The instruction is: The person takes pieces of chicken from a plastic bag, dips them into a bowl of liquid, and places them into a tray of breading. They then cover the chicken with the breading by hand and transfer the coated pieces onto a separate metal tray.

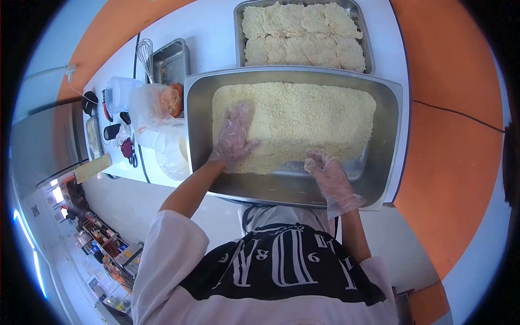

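A large steel pan (390, 130) sits in front of me, filled with pale breadcrumbs (309, 119). My left hand (235, 135), in a clear plastic glove, lies flat with spread fingers on the crumbs at the pan's left side. In the same kind of glove, my right hand (327, 176) rests at the near edge of the crumb layer, fingers curled down into it; whether it holds anything is hidden. Beyond the pan stands a steel tray (369, 51) packed with several breaded cutlets (303, 35).
Left of the pan are a clear plastic bag (154, 103), a white tub (173, 151), a small steel container (170, 62) with a whisk (145, 54), and small dark items. The white counter (216, 27) ends at an orange floor on the right.
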Action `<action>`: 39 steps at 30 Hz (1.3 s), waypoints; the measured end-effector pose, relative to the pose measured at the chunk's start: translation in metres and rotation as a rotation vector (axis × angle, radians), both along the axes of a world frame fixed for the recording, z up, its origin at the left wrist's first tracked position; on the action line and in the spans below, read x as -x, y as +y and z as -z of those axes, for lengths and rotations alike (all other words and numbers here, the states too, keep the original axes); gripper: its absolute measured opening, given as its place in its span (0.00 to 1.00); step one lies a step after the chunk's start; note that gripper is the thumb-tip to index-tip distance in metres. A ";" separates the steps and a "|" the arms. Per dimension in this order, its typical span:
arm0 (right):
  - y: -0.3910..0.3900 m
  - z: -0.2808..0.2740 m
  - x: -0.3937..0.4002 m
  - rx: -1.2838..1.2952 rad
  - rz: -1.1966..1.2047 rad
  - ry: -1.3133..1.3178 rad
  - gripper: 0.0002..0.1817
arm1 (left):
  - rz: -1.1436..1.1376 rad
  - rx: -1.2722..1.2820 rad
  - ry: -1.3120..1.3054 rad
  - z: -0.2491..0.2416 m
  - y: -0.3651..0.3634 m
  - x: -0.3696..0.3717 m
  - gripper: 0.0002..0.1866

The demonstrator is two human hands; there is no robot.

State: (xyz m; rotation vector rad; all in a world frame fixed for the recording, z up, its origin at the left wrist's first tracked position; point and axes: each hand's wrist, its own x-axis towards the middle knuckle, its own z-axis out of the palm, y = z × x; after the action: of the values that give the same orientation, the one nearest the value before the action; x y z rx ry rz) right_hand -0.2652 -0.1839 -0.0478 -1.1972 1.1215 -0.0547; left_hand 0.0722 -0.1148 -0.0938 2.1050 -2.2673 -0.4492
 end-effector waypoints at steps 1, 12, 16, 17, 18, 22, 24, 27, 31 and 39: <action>0.005 0.010 0.002 0.007 0.057 -0.031 0.28 | -0.003 -0.002 0.007 0.006 -0.003 -0.004 0.55; 0.008 0.012 0.007 0.084 0.156 -0.081 0.27 | -0.169 0.068 -0.006 0.012 -0.049 -0.019 0.52; 0.008 0.014 0.005 0.032 0.170 -0.006 0.26 | -0.115 0.095 -0.024 0.019 -0.041 -0.028 0.48; 0.008 0.015 0.001 0.014 0.234 -0.060 0.26 | -0.097 0.138 -0.015 0.019 -0.038 -0.025 0.47; 0.003 0.008 -0.007 0.031 0.238 -0.073 0.26 | -0.068 0.190 -0.007 0.016 -0.042 -0.024 0.46; -0.041 -0.032 -0.045 0.278 0.135 -0.101 0.24 | -0.060 0.250 -0.103 -0.014 -0.053 -0.019 0.39; -0.065 -0.026 -0.070 0.636 -0.007 -0.090 0.24 | -0.487 0.235 0.241 -0.019 -0.048 -0.017 0.33; -0.107 0.012 -0.118 1.033 -0.158 0.078 0.26 | -0.446 0.293 0.174 0.008 -0.050 -0.033 0.27; -0.118 0.043 -0.166 0.954 -0.380 0.219 0.27 | -0.623 0.129 0.467 0.008 -0.073 -0.041 0.25; -0.104 0.070 -0.228 0.784 -0.156 -0.007 0.30 | -0.439 0.305 0.580 0.037 -0.088 -0.040 0.22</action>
State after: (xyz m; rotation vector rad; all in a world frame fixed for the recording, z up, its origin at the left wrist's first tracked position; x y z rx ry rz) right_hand -0.0371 -0.2883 -0.1179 -1.9715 1.0197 -0.4082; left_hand 0.1120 -0.2027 -0.1311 1.9109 -1.4160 -0.5548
